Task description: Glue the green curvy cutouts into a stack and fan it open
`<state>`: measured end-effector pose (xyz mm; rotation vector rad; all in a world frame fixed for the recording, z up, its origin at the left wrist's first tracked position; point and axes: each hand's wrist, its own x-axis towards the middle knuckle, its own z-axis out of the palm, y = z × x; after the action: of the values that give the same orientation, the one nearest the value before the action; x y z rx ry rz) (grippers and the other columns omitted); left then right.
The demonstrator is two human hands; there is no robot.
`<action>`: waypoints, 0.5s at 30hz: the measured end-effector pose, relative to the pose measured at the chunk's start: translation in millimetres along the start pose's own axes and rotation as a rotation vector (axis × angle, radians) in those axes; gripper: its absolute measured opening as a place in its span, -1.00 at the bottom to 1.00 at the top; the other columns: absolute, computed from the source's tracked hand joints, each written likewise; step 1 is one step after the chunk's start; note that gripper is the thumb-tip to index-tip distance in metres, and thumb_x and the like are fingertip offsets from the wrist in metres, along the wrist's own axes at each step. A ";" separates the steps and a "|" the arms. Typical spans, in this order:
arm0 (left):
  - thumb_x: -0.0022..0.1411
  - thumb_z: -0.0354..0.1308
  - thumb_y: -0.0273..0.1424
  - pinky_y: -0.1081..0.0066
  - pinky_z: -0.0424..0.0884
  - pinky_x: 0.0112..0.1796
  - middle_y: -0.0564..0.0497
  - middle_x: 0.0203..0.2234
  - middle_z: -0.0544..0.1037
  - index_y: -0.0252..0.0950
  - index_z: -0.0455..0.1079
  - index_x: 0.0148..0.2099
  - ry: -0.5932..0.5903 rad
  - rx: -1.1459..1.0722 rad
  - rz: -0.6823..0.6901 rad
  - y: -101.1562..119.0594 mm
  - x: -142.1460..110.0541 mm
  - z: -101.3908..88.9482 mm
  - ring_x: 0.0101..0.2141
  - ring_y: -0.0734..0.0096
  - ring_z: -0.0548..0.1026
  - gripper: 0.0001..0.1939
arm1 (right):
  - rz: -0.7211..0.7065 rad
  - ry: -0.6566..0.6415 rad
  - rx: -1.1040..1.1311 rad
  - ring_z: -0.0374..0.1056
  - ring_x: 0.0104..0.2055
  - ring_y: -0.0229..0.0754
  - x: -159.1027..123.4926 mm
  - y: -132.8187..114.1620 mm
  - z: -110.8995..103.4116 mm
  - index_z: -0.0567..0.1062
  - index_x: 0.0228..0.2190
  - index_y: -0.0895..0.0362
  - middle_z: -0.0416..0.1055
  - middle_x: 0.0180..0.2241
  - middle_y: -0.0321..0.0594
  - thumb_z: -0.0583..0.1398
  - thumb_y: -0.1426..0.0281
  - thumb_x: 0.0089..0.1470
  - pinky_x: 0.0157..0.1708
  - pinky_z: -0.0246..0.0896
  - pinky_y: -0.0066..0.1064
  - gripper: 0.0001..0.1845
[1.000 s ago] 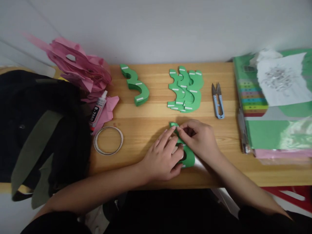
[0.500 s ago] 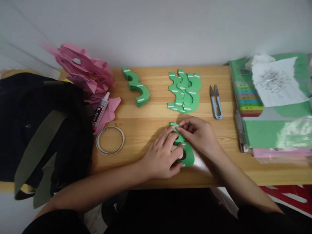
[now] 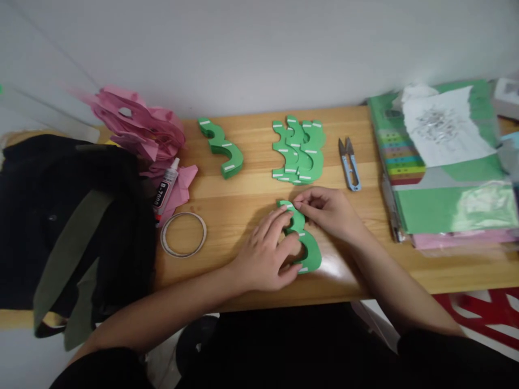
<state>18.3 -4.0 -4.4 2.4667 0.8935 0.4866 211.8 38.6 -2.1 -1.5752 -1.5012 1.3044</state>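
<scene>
A green number-3-shaped cut-out (image 3: 310,254) with small white strips across it lies near the table's front edge. My left hand (image 3: 263,254) rests along its left side, fingertips on its top end and thumb near the bottom, gripping it against the table. At the upper right edge of that cut-out, my right hand (image 3: 330,213) has thumb and index finger pinched together; whatever is between them is too small to make out. Beyond my hands lie several overlapping green cut-outs (image 3: 312,170) with similar white strips. Another thick green 3-shaped stack (image 3: 232,165) stands further left.
Blue-handled thread snips (image 3: 352,172) lie right of the cut-outs. A tape roll (image 3: 164,243), a glue tube (image 3: 165,189) and pink paper pieces (image 3: 150,127) are at left beside a dark bag (image 3: 24,216). On the right, torn white paper (image 3: 450,154) covers part of a green folder (image 3: 438,210).
My right fingertips have drawn slightly off the cut-out's top end to its upper right edge. My left hand stays on the cut-out. The whole view has shifted a little.
</scene>
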 end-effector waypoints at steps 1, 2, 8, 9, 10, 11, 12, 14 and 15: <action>0.18 0.13 -0.18 -0.07 0.20 0.15 -0.40 0.22 0.17 -0.43 0.36 0.03 0.001 0.019 0.002 -0.2 0.3 -0.1 0.27 -0.11 0.07 -0.52 | -0.004 0.005 0.001 0.19 -0.60 -0.36 0.2 0.6 0.3 0.51 -0.45 0.20 0.42 -0.55 -0.26 0.24 0.22 -0.05 -0.61 0.11 -0.48 -0.73; 0.20 0.11 -0.14 -0.06 0.18 0.16 -0.41 0.24 0.14 -0.45 0.32 0.08 -0.003 0.047 0.004 -0.3 0.6 0.2 0.28 -0.10 0.04 -0.46 | -0.010 0.006 0.000 0.19 -0.60 -0.36 0.5 1.1 0.8 0.51 -0.45 0.21 0.43 -0.55 -0.25 0.24 0.23 -0.06 -0.61 0.11 -0.49 -0.74; 0.22 -0.06 0.13 0.04 0.03 0.23 -0.46 0.29 0.05 -0.63 -0.01 0.30 -0.073 0.229 -0.011 -0.7 3.7 7.0 0.31 -0.07 -0.04 -0.05 | -0.047 0.043 -0.018 0.19 -0.59 -0.36 1.7 3.1 4.6 0.51 -0.47 0.21 0.36 -0.59 -0.29 0.23 0.26 -0.09 -0.60 0.11 -0.50 -0.76; 0.22 -0.08 0.15 0.05 0.01 0.24 -0.45 0.29 0.04 -0.64 -0.02 0.31 -0.083 0.248 -0.020 -0.6 4.0 8.3 0.32 -0.06 -0.05 -0.03 | -0.051 0.049 -0.019 0.18 -0.59 -0.36 1.9 3.1 5.2 0.51 -0.48 0.21 0.35 -0.60 -0.30 0.22 0.26 -0.09 -0.60 0.11 -0.50 -0.76; 0.21 -0.08 0.16 0.06 -0.01 0.24 -0.44 0.29 0.04 -0.63 -0.02 0.31 -0.091 0.265 -0.026 -0.5 4.2 9.4 0.32 -0.06 -0.05 -0.02 | -0.054 0.054 -0.017 0.19 -0.59 -0.36 2.0 2.9 5.7 0.50 -0.49 0.21 0.36 -0.60 -0.30 0.22 0.27 -0.10 -0.59 0.11 -0.50 -0.77; 0.21 -0.07 0.15 0.06 -0.01 0.24 -0.44 0.29 0.04 -0.63 -0.02 0.31 -0.097 0.279 -0.029 -0.3 4.3 10.3 0.32 -0.06 -0.04 -0.03 | -0.055 0.065 -0.014 0.19 -0.59 -0.36 2.2 2.6 6.1 0.49 -0.50 0.21 0.36 -0.60 -0.29 0.22 0.27 -0.11 -0.59 0.12 -0.49 -0.78; 0.21 -0.05 0.15 0.06 -0.02 0.24 -0.44 0.29 0.04 -0.62 -0.01 0.31 -0.098 0.291 -0.028 -0.1 4.5 10.8 0.32 -0.06 -0.04 -0.03 | -0.053 0.073 -0.008 0.20 -0.58 -0.35 2.2 2.1 6.3 0.49 -0.50 0.21 0.37 -0.59 -0.28 0.21 0.28 -0.12 -0.58 0.13 -0.49 -0.78; 0.20 -0.02 0.13 0.06 -0.03 0.24 -0.44 0.29 0.05 -0.60 0.02 0.30 -0.096 0.303 -0.021 0.4 5.0 10.9 0.31 -0.06 -0.04 -0.05 | -0.041 0.074 0.017 0.20 -0.61 -0.36 2.1 1.0 6.4 0.47 -0.50 0.21 0.38 -0.59 -0.28 0.20 0.27 -0.12 -0.59 0.13 -0.48 -0.78; 0.19 0.00 0.13 0.05 -0.03 0.24 -0.43 0.29 0.05 -0.59 0.04 0.29 -0.097 0.303 -0.019 0.8 5.4 10.5 0.31 -0.06 -0.03 -0.06 | -0.032 0.066 0.036 0.19 -0.63 -0.37 2.0 0.3 6.4 0.47 -0.49 0.20 0.37 -0.59 -0.30 0.20 0.26 -0.11 -0.61 0.12 -0.48 -0.77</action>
<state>27.6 -4.1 -11.8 2.7229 1.0128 0.2359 205.8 39.1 -5.0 -1.5497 -1.4493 1.2432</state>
